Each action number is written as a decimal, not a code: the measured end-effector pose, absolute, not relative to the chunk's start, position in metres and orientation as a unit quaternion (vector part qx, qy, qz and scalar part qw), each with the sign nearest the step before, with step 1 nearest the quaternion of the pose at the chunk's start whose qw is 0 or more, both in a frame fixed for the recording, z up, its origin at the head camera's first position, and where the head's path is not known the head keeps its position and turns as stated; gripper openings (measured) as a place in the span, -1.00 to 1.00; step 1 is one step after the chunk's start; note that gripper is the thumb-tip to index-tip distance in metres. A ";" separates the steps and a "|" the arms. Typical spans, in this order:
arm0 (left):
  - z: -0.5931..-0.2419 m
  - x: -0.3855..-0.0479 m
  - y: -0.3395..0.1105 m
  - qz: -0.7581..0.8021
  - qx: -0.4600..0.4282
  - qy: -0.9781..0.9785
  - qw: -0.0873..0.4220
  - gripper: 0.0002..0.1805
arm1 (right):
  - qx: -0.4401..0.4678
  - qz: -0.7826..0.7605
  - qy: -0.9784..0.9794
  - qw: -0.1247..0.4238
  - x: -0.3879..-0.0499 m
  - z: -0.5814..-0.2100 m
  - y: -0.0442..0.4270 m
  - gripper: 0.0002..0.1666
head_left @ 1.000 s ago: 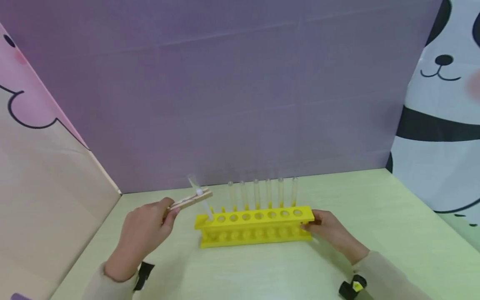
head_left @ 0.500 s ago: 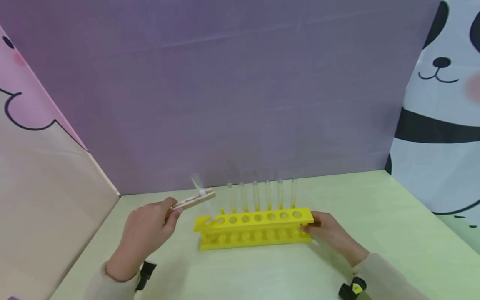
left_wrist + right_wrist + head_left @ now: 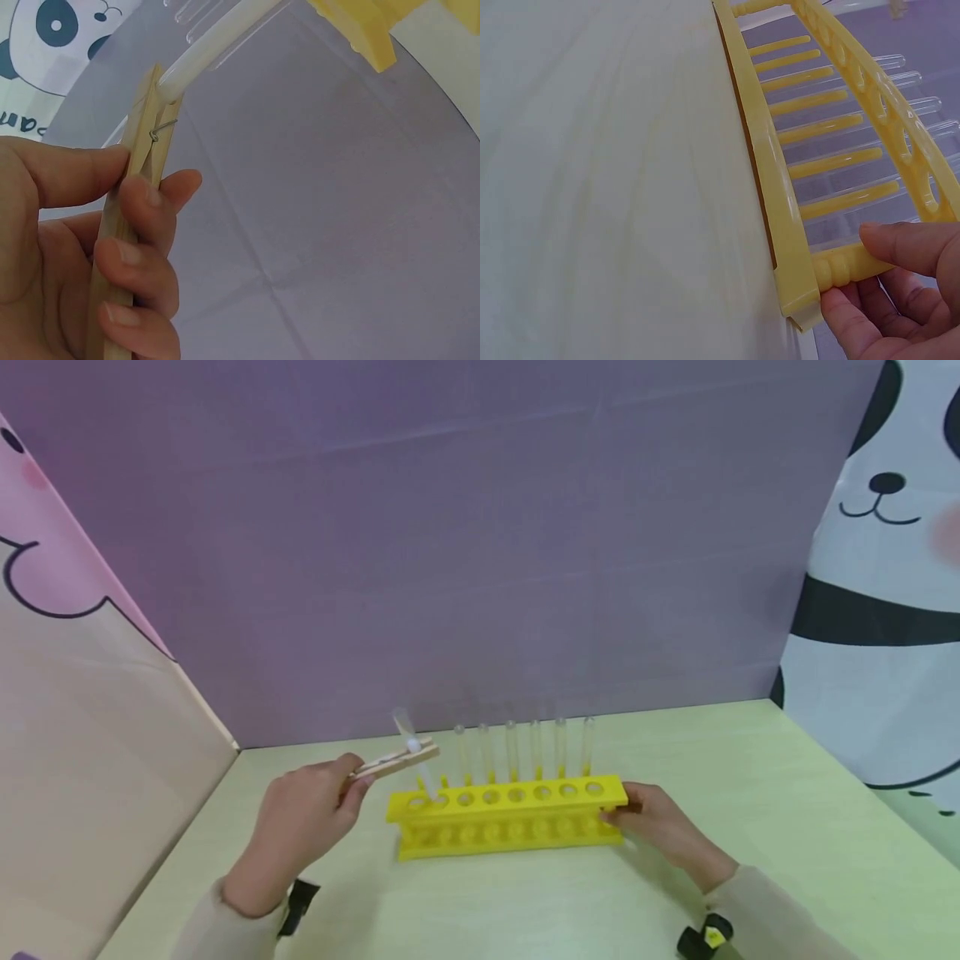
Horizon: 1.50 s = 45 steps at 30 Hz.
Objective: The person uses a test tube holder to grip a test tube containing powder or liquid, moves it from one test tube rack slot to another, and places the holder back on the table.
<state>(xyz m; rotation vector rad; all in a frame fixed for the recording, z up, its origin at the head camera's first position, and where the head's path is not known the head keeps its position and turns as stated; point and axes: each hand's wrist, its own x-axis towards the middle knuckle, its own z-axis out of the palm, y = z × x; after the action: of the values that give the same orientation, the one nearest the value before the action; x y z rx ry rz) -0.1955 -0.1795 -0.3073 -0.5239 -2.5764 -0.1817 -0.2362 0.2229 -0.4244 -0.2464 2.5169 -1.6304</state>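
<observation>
Left hand (image 3: 306, 814): we grip wooden clip (image 3: 393, 765) | translucent tube (image 3: 405, 724) leans toward 11 o'clock | right hand (image 3: 660, 818): grips yellow rack (image 3: 506, 810), 3 o'clock end

The rack (image 3: 503, 810) stands on the table (image 3: 510, 910), tubes (image 3: 513, 752) along its back, the clamp (image 3: 390, 765) to their left.

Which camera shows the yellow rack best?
The head view: it shows the yellow rack end to end, held by the right hand. The left wrist view catches only a piece at the top; the right wrist view is closer but cuts it off.
</observation>
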 end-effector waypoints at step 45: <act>-0.342 -0.200 -0.167 -0.086 -0.190 -0.958 0.197 -0.91 | -0.082 -0.535 0.839 0.062 -0.235 -0.425 0.224 -0.54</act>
<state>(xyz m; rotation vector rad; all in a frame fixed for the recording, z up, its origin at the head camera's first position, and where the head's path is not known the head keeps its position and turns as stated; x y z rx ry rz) -0.2002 -0.1668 -0.3423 -0.5323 -2.6814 -0.2421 -0.2347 0.2236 -0.4251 -0.2488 2.5360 -1.6178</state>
